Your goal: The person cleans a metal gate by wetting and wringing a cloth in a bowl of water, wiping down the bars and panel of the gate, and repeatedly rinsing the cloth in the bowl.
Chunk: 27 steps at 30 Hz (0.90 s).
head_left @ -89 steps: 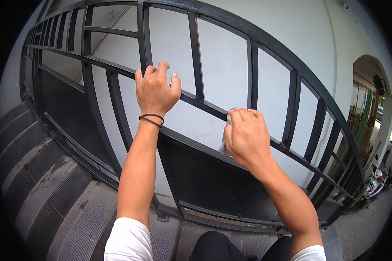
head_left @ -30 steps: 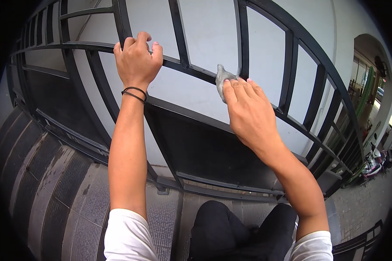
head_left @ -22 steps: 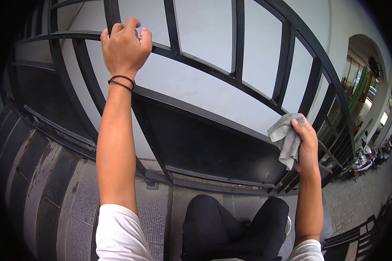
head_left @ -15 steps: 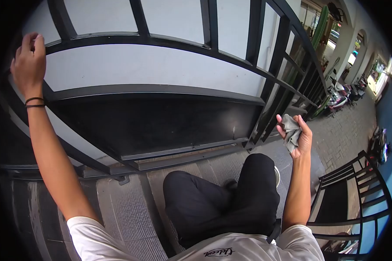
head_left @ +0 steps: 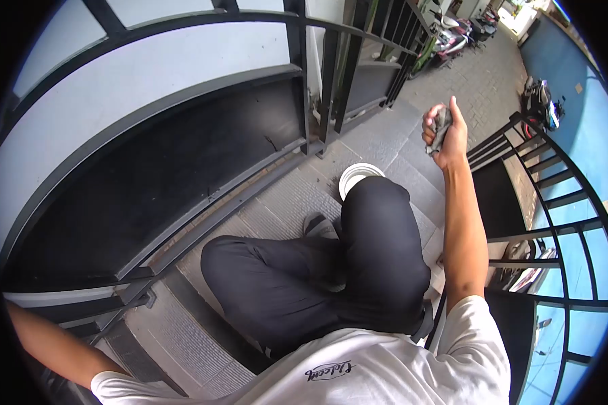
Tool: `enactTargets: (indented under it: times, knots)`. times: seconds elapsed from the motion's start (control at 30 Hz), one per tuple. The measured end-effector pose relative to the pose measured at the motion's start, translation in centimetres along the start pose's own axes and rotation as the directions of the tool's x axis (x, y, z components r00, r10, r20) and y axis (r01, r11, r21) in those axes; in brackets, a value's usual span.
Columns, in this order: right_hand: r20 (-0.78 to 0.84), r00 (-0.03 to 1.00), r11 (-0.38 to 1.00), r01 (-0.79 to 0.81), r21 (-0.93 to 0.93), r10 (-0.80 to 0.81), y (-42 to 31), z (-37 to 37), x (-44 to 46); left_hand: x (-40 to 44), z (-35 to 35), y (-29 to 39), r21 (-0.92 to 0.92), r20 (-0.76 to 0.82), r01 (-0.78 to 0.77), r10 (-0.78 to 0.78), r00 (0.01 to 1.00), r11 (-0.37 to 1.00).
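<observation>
My right hand [head_left: 457, 138] is raised over the paved floor, its fingers curled round a crumpled grey cloth [head_left: 442, 128]. The thumb points upward. Of my left arm only the forearm [head_left: 64, 344] shows at the lower left; the hand itself lies beyond the picture's edge. In front of me stands a black metal gate [head_left: 162, 169] with a solid lower panel and bars above. A white bucket [head_left: 345, 178] sits beyond my knee, partly hidden by it.
To the right stands another black barred gate [head_left: 554, 233] before a blue wall [head_left: 577, 115]. Parked motorcycles [head_left: 450, 37] line the paved passage further off, and another motorcycle [head_left: 542, 104] is by the blue wall. I sit on grey tiles [head_left: 175, 331].
My view has swung to the right. My left hand, seen at the gate's upper left before, has left the picture. My right fingers have closed tighter round the cloth, and the bucket shows more.
</observation>
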State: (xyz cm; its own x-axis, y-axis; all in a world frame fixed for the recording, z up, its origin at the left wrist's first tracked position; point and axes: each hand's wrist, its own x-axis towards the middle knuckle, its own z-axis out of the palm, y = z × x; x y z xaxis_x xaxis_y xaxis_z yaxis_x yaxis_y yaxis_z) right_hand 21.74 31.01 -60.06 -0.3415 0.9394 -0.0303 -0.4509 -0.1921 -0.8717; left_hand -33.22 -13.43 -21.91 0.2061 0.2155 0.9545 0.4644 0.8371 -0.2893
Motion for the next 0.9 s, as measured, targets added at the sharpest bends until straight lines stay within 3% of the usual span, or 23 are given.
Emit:
enactTargets:
  times: [0.13,0.2,0.27,0.33,0.37,0.4,0.43,0.57,0.63,0.67,0.73,0.9]
  knots:
    - [-0.092,0.993,0.969,0.045,-0.241,-0.069,1.1,0.4,-0.2,0.1,-0.1,0.9,0.001,0.052,0.125,-0.125,0.991,0.992]
    - [-0.084,0.995,0.974,0.031,-0.223,-0.051,2.3,-0.4,0.7,0.1,-0.5,0.9,-0.171,0.072,0.134,-0.123,0.99,0.976]
    - [-0.067,0.997,0.98,0.022,-0.199,-0.036,3.8,-1.0,1.9,-1.0,-2.6,4.3,-0.063,-0.123,0.075,-0.082,0.989,0.995]
    - [-0.084,0.996,0.975,0.009,-0.221,-0.028,6.1,-1.9,3.0,-2.7,-4.3,6.9,-0.127,-0.279,0.005,-0.041,0.959,0.992]
    - [-0.084,0.996,0.973,0.001,-0.229,-0.021,7.3,-2.6,3.6,-3.5,-4.1,4.7,-0.369,-0.31,-0.102,-0.019,0.951,0.924]
    - [-0.07,0.998,0.98,-0.018,-0.198,0.004,8.2,-2.9,3.9,-4.8,-4.7,4.8,-0.465,-0.357,-0.276,0.107,0.928,0.841]
    - [-0.058,0.998,0.975,-0.016,-0.22,0.004,9.2,-3.3,4.3,-6.2,-4.9,5.8,-0.516,-0.382,-0.356,0.162,0.91,0.779]
    - [-0.048,0.997,0.978,-0.072,-0.194,0.064,12.4,-4.7,5.1,-17.6,-7.4,19.9,-0.659,-0.408,-0.45,0.216,0.887,0.603]
    - [-0.013,0.995,0.985,-0.103,-0.136,0.102,13.6,-5.5,5.3,-20.5,-7.8,27.1,-0.832,-0.258,-0.358,0.277,0.926,0.423]
    - [-0.019,0.992,0.983,-0.127,-0.136,0.125,14.1,-5.8,5.4,-22.0,-9.6,28.0,-0.762,0.104,-0.132,0.321,0.941,0.634]
    - [-0.041,0.984,0.978,-0.175,-0.116,0.172,15.1,-6.4,5.8,-24.4,-8.8,29.5,-0.863,0.332,0.131,0.352,0.875,0.487]
    - [-0.073,0.972,0.973,-0.228,-0.036,0.225,19.3,-9.9,7.4,-27.5,-8.0,33.7,-0.853,0.465,0.205,0.524,0.713,0.479]
